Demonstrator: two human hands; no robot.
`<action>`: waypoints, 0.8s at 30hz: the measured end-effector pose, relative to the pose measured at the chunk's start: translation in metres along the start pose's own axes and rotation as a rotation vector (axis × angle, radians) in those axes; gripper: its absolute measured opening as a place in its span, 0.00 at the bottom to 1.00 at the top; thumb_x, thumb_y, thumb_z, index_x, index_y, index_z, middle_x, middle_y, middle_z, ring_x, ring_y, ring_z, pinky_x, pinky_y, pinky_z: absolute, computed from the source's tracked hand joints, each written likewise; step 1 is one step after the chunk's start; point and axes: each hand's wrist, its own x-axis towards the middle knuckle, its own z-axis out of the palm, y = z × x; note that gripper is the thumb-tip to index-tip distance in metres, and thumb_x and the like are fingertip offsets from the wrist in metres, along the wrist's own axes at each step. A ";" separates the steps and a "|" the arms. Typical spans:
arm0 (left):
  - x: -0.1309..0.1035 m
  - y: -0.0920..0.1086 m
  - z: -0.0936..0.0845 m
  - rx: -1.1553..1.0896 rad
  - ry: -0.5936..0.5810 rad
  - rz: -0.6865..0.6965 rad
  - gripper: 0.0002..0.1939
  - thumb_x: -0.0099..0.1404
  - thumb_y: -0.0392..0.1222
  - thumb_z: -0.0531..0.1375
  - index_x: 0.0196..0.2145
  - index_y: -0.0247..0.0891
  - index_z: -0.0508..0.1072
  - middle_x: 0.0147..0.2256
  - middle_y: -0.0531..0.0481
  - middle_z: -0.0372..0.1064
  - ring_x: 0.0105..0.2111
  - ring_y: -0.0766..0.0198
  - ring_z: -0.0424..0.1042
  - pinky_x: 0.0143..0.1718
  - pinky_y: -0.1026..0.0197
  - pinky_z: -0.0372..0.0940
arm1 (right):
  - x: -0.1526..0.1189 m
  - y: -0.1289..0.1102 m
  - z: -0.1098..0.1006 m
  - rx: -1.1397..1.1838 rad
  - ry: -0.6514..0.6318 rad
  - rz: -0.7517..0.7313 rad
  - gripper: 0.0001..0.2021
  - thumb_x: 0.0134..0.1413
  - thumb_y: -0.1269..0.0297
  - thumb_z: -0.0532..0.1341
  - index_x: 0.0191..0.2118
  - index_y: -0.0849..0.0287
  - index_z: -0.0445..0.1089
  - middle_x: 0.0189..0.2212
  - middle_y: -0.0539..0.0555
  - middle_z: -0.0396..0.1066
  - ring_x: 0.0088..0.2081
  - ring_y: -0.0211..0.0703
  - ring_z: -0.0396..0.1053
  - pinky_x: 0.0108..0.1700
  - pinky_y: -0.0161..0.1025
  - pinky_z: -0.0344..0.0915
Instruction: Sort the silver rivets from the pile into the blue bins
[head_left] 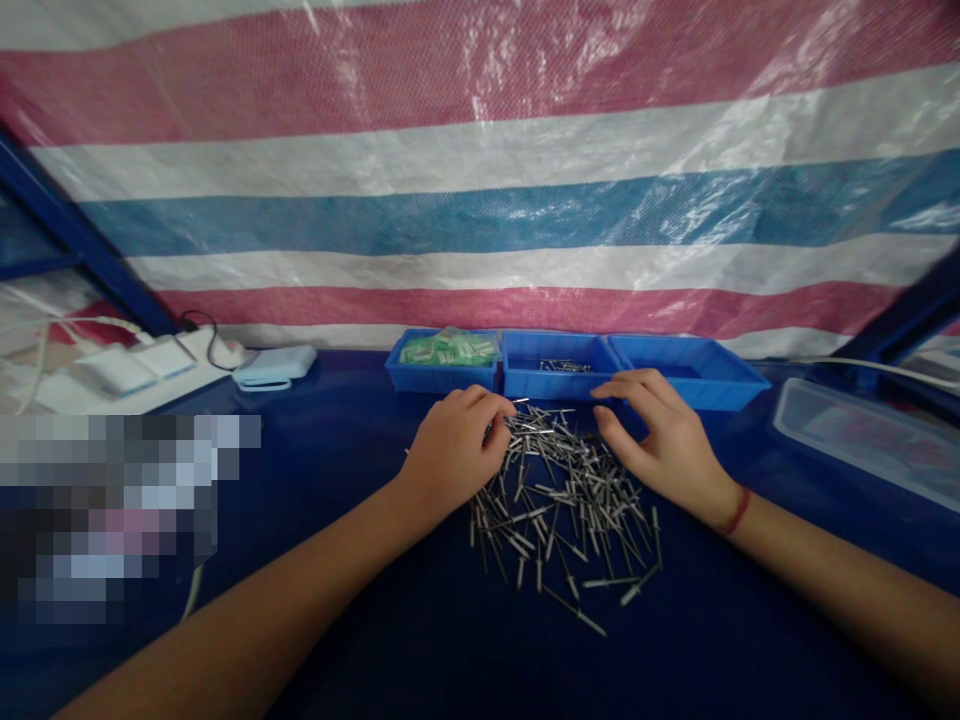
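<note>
A loose heap of silver blind rivets (555,490) lies on the dark blue tabletop, with several strays towards the near side. At the heap's left edge is my left hand (457,445), its fingers curled inward and thumb close to the index finger; what lies in its grasp, if anything, is hidden. Over the right side of the heap, my right hand (667,440) has thumb and fingers apart, with nothing seen between them. Behind the heap, a blue middle bin (517,382) contains a few rivets.
Left of the middle bin, another blue bin (442,382) holds green-and-clear packets (450,348). A third blue bin (727,390) stands at right. A clear plastic lid or tray (862,440) lies far right. At left are a power strip (202,345) with chargers and a light blue case (276,366).
</note>
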 end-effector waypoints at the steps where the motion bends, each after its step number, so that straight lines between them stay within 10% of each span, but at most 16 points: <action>1: 0.001 -0.002 0.000 0.026 -0.024 0.016 0.09 0.60 0.32 0.52 0.35 0.37 0.72 0.34 0.48 0.71 0.35 0.61 0.68 0.40 0.56 0.63 | 0.000 0.000 0.000 0.008 0.004 0.008 0.06 0.55 0.70 0.57 0.39 0.58 0.66 0.35 0.57 0.67 0.42 0.48 0.67 0.44 0.47 0.65; 24: 0.008 -0.025 -0.013 0.043 -0.267 0.151 0.09 0.59 0.36 0.53 0.30 0.36 0.73 0.24 0.52 0.63 0.25 0.67 0.64 0.29 0.64 0.58 | -0.001 0.002 0.002 0.135 -0.039 0.087 0.07 0.54 0.72 0.56 0.38 0.57 0.67 0.36 0.56 0.66 0.33 0.43 0.67 0.32 0.41 0.66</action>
